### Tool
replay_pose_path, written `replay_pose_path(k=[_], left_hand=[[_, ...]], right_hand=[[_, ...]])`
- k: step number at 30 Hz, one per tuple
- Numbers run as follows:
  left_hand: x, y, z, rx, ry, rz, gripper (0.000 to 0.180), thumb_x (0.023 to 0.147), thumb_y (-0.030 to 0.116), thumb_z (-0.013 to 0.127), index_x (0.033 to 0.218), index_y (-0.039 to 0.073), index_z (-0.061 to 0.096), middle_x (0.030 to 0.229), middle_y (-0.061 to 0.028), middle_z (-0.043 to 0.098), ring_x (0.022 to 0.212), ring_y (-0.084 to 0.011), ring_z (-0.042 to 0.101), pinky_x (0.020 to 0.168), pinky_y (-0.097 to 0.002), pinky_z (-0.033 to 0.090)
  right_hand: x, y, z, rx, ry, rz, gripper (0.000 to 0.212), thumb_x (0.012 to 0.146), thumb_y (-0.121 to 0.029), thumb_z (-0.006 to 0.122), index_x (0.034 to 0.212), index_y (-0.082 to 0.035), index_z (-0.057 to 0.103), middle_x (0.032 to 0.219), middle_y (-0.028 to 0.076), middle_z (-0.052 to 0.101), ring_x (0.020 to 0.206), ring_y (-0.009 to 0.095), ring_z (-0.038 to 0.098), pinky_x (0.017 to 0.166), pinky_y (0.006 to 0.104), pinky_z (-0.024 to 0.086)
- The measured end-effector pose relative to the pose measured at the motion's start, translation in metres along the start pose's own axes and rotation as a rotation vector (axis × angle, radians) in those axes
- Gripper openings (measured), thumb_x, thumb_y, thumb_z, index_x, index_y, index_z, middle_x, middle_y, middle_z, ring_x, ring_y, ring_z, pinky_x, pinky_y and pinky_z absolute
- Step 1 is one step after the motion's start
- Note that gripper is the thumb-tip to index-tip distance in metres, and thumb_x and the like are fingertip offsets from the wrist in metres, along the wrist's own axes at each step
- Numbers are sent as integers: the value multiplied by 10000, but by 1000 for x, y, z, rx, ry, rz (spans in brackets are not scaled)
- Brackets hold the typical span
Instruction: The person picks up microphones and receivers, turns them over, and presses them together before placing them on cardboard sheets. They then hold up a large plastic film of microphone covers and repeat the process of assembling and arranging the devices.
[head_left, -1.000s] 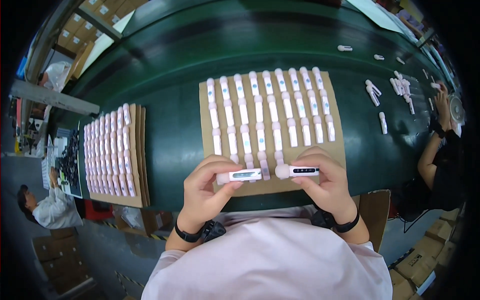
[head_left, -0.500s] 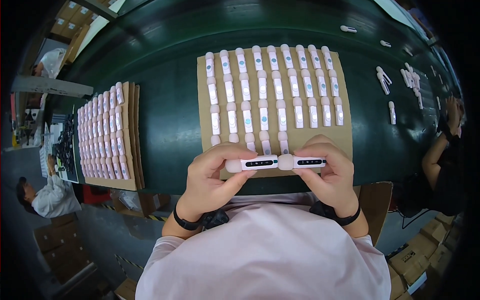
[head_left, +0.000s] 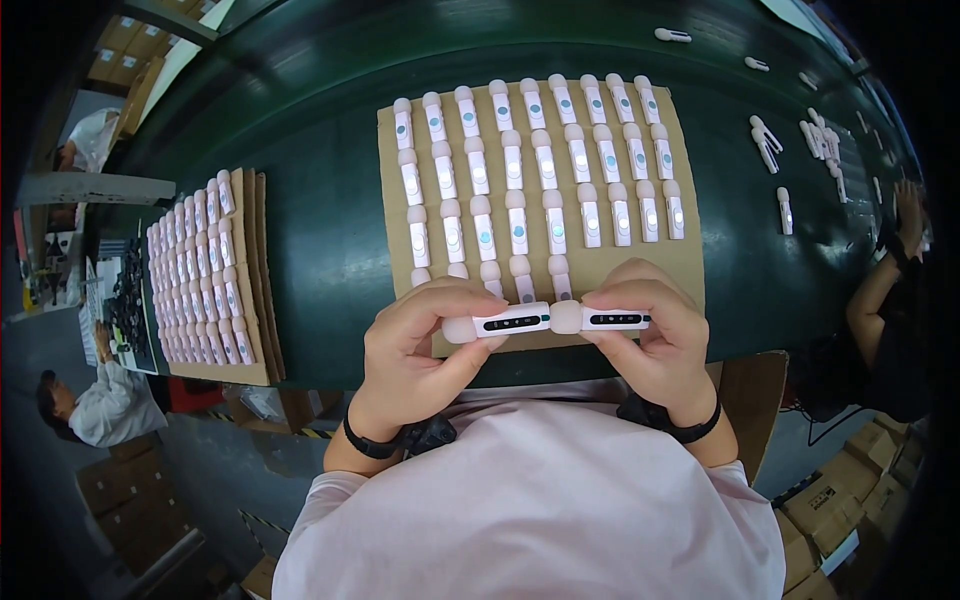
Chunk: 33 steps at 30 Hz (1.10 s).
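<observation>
1. The left hand [head_left: 420,345] held one small white wand [head_left: 497,324] with a round pink tip, fingers wrapped snugly around it.
2. The right hand [head_left: 650,335] held a second white wand [head_left: 600,320] the same way, fingers closed on it. Both wands lay sideways, end to end, just above the near edge of the cardboard sheet [head_left: 690,270].
3. Each held wand showed a dark strip with little dots on top. I could not tell if any light was on in them.
4. On the sheet lay rows of wands [head_left: 540,170], side by side, pointing away from the person. Most of the sheet was full. A bare patch stayed at the near right part, so it looked like a few wands were left to place there.
5. To the left sat a second cardboard sheet [head_left: 262,300], packed full with more wands [head_left: 195,270]. That one looked done.
6. Far to the right, some loose wands [head_left: 790,170] lay on the green table [head_left: 320,230], well apart from the sheets.
7. Another person's arm [head_left: 880,290] rested at the right edge of the table.
</observation>
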<state>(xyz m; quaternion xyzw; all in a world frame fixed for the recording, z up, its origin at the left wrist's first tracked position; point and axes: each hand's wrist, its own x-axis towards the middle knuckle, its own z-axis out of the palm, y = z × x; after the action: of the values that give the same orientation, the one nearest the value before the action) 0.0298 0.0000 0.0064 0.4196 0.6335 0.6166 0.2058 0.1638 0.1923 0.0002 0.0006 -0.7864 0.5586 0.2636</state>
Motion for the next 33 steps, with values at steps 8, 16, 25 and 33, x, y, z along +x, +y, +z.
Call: replay_pose_path(k=[8, 16, 25, 33], left_hand=[[4, -1, 4, 17, 52, 56, 243, 731, -65, 689, 961, -32, 618, 965, -145, 644, 895, -214, 617, 774, -301, 484], [14, -4, 16, 103, -52, 157, 290, 718, -69, 688, 995, 0, 636, 967, -130, 638, 869, -224, 614, 722, -307, 488], [15, -10, 32, 213, -81, 393, 306, 704, -67, 706, 997, -32, 624, 903, -143, 641, 804, -246, 621, 704, -315, 498], [19, -13, 56, 342, -97, 318, 302, 720, -10, 720, 1007, -16, 626, 828, -128, 645, 750, -268, 633, 632, -321, 503]], right_hand=[[2, -1, -2, 3, -94, -24, 287, 739, 46, 692, 1011, 4, 612, 890, 112, 604, 810, 225, 573, 692, 303, 448], [3, 1, 11, 89, 2, -103, 300, 739, 49, 696, 1009, 0, 574, 944, 123, 615, 844, 228, 582, 727, 325, 451], [0, 2, 5, -118, -6, -237, 311, 722, 25, 734, 993, -19, 589, 892, 107, 663, 762, 238, 610, 680, 326, 466], [-32, 11, -27, -232, 16, -109, 346, 714, 23, 733, 1028, -9, 591, 885, 112, 670, 751, 234, 623, 671, 316, 475]])
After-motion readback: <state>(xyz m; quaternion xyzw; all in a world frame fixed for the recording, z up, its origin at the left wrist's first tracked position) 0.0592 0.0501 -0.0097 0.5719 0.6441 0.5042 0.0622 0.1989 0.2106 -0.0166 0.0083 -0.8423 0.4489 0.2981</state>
